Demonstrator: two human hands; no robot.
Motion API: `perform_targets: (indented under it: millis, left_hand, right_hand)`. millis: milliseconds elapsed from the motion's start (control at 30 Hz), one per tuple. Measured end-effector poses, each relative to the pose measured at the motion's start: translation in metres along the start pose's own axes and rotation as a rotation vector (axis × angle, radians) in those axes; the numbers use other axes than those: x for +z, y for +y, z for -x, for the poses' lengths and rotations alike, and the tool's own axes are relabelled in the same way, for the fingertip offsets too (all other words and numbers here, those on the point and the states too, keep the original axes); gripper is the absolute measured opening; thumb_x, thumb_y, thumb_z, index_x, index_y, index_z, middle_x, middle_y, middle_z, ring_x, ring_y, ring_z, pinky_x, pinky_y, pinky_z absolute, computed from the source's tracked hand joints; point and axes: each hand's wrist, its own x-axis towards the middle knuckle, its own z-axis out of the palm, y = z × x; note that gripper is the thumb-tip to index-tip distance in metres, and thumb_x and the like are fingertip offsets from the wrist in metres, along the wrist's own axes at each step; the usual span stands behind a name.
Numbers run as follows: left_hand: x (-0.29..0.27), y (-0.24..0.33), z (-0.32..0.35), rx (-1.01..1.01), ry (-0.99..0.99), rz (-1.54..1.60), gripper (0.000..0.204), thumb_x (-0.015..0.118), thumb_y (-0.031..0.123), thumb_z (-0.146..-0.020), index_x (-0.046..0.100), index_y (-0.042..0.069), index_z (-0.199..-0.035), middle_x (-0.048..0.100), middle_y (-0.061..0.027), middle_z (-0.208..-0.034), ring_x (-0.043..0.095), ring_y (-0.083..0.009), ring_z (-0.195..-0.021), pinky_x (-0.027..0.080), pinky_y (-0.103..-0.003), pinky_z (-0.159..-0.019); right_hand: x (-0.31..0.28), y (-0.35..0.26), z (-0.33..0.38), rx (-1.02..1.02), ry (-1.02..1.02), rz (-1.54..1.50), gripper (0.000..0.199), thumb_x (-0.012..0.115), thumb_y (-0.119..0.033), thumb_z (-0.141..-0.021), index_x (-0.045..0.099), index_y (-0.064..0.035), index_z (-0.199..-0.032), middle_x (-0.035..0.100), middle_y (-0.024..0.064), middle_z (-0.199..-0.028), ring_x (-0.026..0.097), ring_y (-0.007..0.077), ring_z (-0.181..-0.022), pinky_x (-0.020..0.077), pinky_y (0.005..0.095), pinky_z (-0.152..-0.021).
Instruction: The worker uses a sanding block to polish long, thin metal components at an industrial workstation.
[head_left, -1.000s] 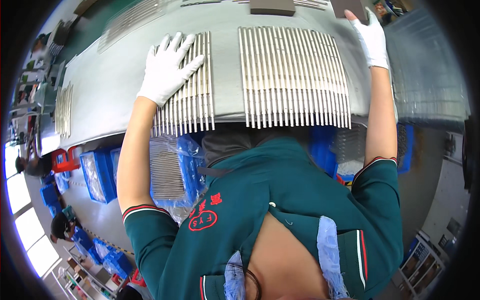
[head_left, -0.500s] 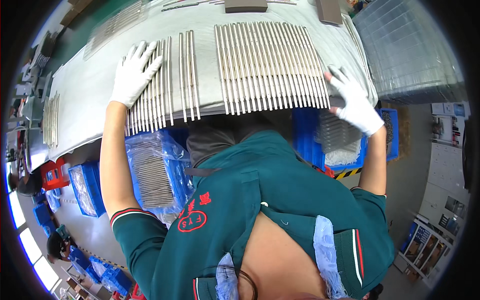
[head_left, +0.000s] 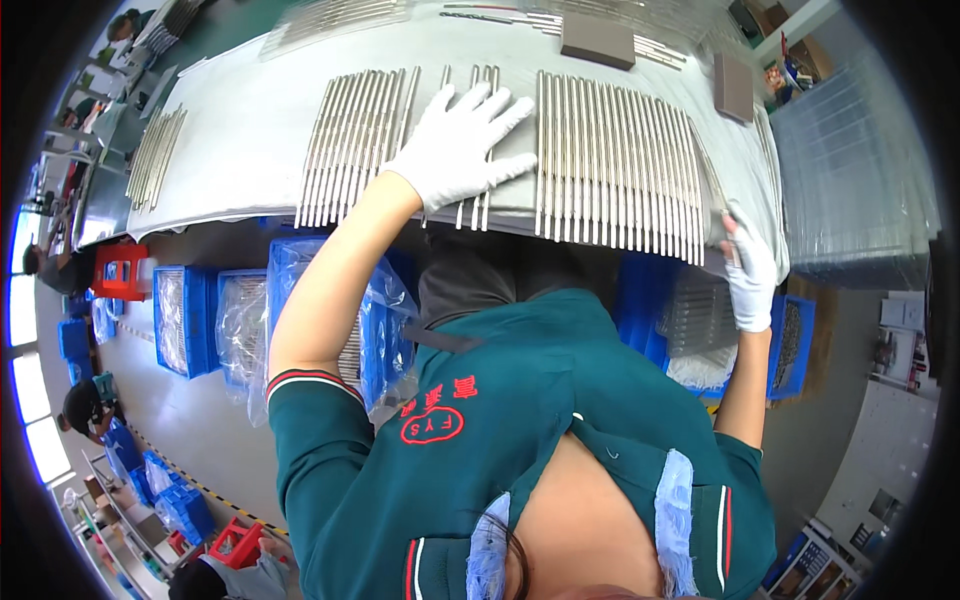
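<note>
Slim silvery metal rods lie side by side on a cloth-covered table (head_left: 235, 120). My left hand (head_left: 462, 145), in a white glove, lies with fingers spread over a small middle group of rods (head_left: 487, 190), partly hiding them. Left of it is another row of rods (head_left: 345, 150); to its right is a wider row (head_left: 620, 165). My right hand (head_left: 752, 275), also gloved with bare fingertips, closes round the near end of a single metal rod (head_left: 712, 172). That rod slants away from the wide row's right end.
Grey-brown blocks (head_left: 598, 42) (head_left: 735, 88) and more rods lie at the table's far side. A separate bunch of rods (head_left: 155, 155) is at far left. Clear plastic-wrapped stacks (head_left: 850, 170) stand at right. Below the table edge are blue bins (head_left: 200, 320) with plastic bags.
My left hand has moved from the left row onto the small middle group. My right hand, earlier beside the wide row with fingers apart, now grips a rod. The whole view has shifted.
</note>
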Motion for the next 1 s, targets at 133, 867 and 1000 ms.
perform_targets:
  millis: [133, 867, 1000]
  left_hand:
    - [-0.010, -0.011, 0.013, -0.016, -0.017, -0.028, 0.067, 0.042, 0.057, -0.097, 0.042, 0.012, -0.147, 0.041, -0.0169, -0.151, 0.036, -0.0323, -0.141, 0.023, -0.048, -0.116]
    - [-0.001, 0.110, 0.092, -0.821, 0.028, 2.110, 0.035, 0.043, 0.038, -0.105, 0.056, 0.006, -0.096, 0.032, 0.0065, -0.052, 0.025, -0.0036, -0.036, 0.022, -0.020, -0.033]
    - [0.024, 0.121, 0.105, -0.932, -0.089, 2.203, 0.037, 0.040, 0.038, -0.106, 0.055, 0.006, -0.098, 0.036, 0.0053, -0.052, 0.030, -0.0047, -0.035, 0.024, -0.021, -0.031]
  right_hand:
    - [-0.007, 0.001, -0.018, 0.431, 0.498, -0.613, 0.023, 0.060, -0.007, -0.097, 0.065, 0.0003, -0.118, 0.064, 0.0104, -0.121, 0.061, 0.0196, -0.111, 0.0496, 0.0351, -0.101]
    - [0.104, -0.064, -0.255, -0.155, 0.115, -0.129, 0.082, 0.068, -0.058, -0.083, 0.045, -0.0109, -0.146, 0.049, 0.0208, -0.143, 0.045, 0.0342, -0.135, 0.0352, 0.0480, -0.111]
    - [0.144, -0.041, -0.258, 0.167, -0.086, 0.391, 0.093, 0.059, -0.076, -0.075, 0.040, -0.0236, -0.149, 0.023, 0.0198, -0.158, 0.023, 0.0442, -0.144, 0.0222, 0.0692, -0.109]
